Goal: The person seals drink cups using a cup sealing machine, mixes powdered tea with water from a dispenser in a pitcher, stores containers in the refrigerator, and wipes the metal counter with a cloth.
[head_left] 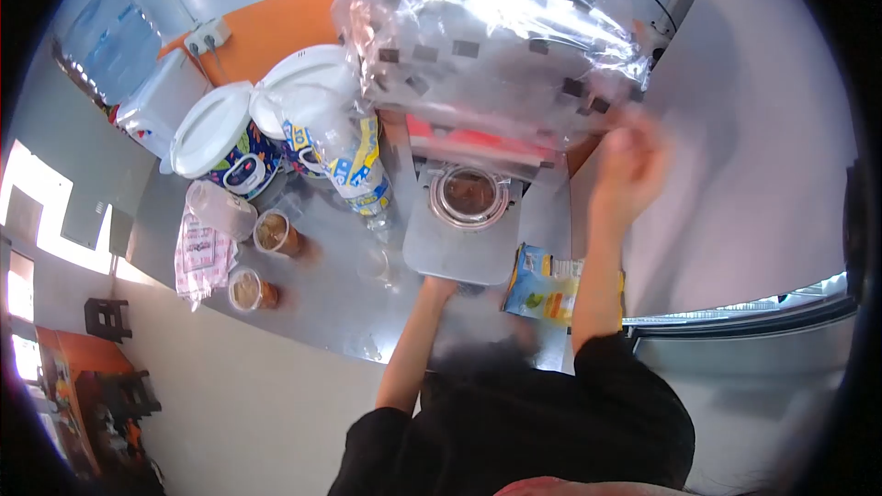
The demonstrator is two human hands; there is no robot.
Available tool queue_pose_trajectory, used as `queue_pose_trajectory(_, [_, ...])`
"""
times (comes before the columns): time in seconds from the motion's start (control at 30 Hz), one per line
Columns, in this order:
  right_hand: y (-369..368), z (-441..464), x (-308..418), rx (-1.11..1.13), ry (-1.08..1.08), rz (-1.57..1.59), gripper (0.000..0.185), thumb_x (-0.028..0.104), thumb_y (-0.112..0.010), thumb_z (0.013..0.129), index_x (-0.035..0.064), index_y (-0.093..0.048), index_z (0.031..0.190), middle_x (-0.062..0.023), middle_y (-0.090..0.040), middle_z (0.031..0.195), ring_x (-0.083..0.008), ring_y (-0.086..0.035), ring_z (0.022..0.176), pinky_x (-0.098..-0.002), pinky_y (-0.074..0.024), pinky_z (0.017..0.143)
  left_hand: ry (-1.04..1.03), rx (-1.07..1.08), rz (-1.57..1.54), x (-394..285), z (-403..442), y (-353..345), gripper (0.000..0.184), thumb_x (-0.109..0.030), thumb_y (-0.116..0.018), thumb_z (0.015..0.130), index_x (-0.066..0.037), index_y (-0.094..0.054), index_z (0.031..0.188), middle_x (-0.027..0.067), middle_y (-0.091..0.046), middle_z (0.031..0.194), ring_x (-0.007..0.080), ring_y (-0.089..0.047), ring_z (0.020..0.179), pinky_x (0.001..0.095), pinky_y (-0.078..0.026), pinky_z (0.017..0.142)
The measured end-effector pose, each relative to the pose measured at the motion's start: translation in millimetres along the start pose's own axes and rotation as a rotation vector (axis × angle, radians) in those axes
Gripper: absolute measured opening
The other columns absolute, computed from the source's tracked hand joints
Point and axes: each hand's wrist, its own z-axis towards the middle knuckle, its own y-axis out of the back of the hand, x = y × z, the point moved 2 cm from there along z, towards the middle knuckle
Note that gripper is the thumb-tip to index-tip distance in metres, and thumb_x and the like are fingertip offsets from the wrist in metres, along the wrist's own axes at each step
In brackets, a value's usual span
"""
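Note:
In front of me stands a cup sealing machine (pixel 487 64) under clear plastic with dark squares. Its grey sliding tray (pixel 459 255) is out towards me, and a cup of brown drink (pixel 469 193) sits in the tray's round ring. My left hand (pixel 440 288) is at the tray's front edge; its fingers are hidden under it. Raised by the machine's right side, my right hand (pixel 636 165) is smeared by motion, so I cannot make out its fingers. A blue and yellow packet (pixel 542 283) lies right of the tray, beside my right forearm.
Two cups of brown drink, a nearer cup (pixel 250 290) and a farther cup (pixel 276 233), stand at left near a pink-white cloth (pixel 202 262). Behind are bagged cups (pixel 354 170), a white-lidded patterned container (pixel 216 133) and a water dispenser (pixel 165 96). A wall (pixel 735 156) rises at right.

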Motion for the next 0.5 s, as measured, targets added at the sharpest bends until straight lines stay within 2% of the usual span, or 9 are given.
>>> queue_pose_trajectory(0.03, [-15, 36, 18, -0.090, 0.297, 0.042, 0.033, 0.022, -0.056, 0.080, 0.0022, -0.047, 0.104, -0.0078, -0.053, 0.098, -0.0178, -0.049, 0.094, -0.0308, -0.0379, 0.084, 0.015, 0.011, 0.077, -2, -1, -3, 0.046, -0.032, -0.041, 0.086, -0.008, -0.034, 0.124, 0.0094, -0.041, 0.122, 0.0238, -0.042, 0.110, 0.0378, -0.038, 0.090])
queue_pose_trajectory(0.07, [-32, 62, 36, -0.040, 0.091, 0.228, 0.032, 0.023, -0.054, 0.080, -0.0001, -0.049, 0.102, -0.0097, -0.052, 0.098, -0.0196, -0.043, 0.105, -0.0338, -0.0335, 0.090, 0.014, 0.021, 0.030, -3, -3, -9, 0.045, -0.032, -0.041, 0.086, -0.008, -0.035, 0.124, 0.0091, -0.042, 0.121, 0.0233, -0.043, 0.110, 0.0377, -0.038, 0.090])
queue_pose_trajectory(0.17, [-61, 108, 27, 0.185, 0.070, 0.306, 0.024, 0.014, -0.052, 0.077, -0.0010, -0.051, 0.096, -0.0096, -0.052, 0.096, -0.0196, -0.046, 0.096, -0.0323, -0.0349, 0.086, -0.008, 0.021, -0.060, -8, -7, -26, 0.043, -0.031, -0.041, 0.086, -0.008, -0.037, 0.122, 0.0083, -0.045, 0.119, 0.0220, -0.045, 0.108, 0.0372, -0.039, 0.089])
queue_pose_trajectory(0.23, [-60, 101, 15, 0.188, 0.121, 0.255, 0.024, 0.013, -0.053, 0.076, 0.0000, -0.051, 0.095, -0.0082, -0.052, 0.093, -0.0181, -0.047, 0.092, -0.0313, -0.0354, 0.084, -0.031, -0.029, -0.064, -9, -8, -26, 0.043, -0.031, -0.041, 0.087, -0.008, -0.036, 0.123, 0.0074, -0.045, 0.120, 0.0216, -0.045, 0.108, 0.0364, -0.041, 0.088])
queue_pose_trajectory(0.3, [-59, 91, -6, 0.212, 0.165, 0.204, 0.023, 0.012, -0.054, 0.074, 0.0010, -0.052, 0.095, -0.0068, -0.052, 0.090, -0.0166, -0.047, 0.089, -0.0302, -0.0359, 0.082, -0.311, 0.046, 0.513, -5, 2, -8, 0.042, -0.031, -0.041, 0.087, -0.008, -0.037, 0.122, 0.0074, -0.047, 0.118, 0.0213, -0.047, 0.106, 0.0361, -0.042, 0.087])
queue_pose_trajectory(0.33, [-56, 84, -15, 0.219, 0.184, 0.173, 0.023, 0.011, -0.055, 0.073, 0.0014, -0.052, 0.094, -0.0061, -0.053, 0.088, -0.0158, -0.047, 0.087, -0.0297, -0.0362, 0.081, -0.302, 0.037, 0.521, -2, 4, -2, 0.042, -0.031, -0.041, 0.087, -0.008, -0.038, 0.121, 0.0073, -0.047, 0.118, 0.0211, -0.047, 0.106, 0.0359, -0.042, 0.086])
queue_pose_trajectory(0.37, [-53, 73, -18, 0.270, 0.395, 0.129, 0.019, 0.007, -0.052, 0.070, 0.0021, -0.053, 0.089, -0.0054, -0.053, 0.088, -0.0178, -0.047, 0.083, -0.0311, -0.0344, 0.083, -0.293, 0.029, 0.528, -4, 3, -3, 0.041, -0.030, -0.041, 0.087, -0.008, -0.039, 0.121, 0.0072, -0.048, 0.117, 0.0209, -0.048, 0.105, 0.0356, -0.042, 0.086])
queue_pose_trajectory(0.43, [-45, 50, -24, 0.376, 0.736, -0.084, 0.016, 0.003, -0.050, 0.067, 0.0035, -0.055, 0.082, -0.0043, -0.052, 0.086, -0.0204, -0.047, 0.077, -0.0329, -0.0327, 0.085, -0.031, -0.051, -0.055, -4, 2, -11, 0.040, -0.030, -0.042, 0.086, -0.008, -0.040, 0.120, 0.0070, -0.050, 0.115, 0.0204, -0.049, 0.104, 0.0351, -0.043, 0.085])
queue_pose_trajectory(0.5, [-33, 27, -36, 0.478, 0.990, -0.434, 0.015, 0.003, -0.051, 0.067, 0.0048, -0.057, 0.081, -0.0034, -0.052, 0.080, -0.0217, -0.047, 0.073, -0.0339, -0.0332, 0.084, -0.051, -0.051, -0.117, -9, -2, -23, 0.039, -0.030, -0.042, 0.086, -0.008, -0.041, 0.119, 0.0068, -0.051, 0.114, 0.0198, -0.049, 0.103, 0.0344, -0.043, 0.085])
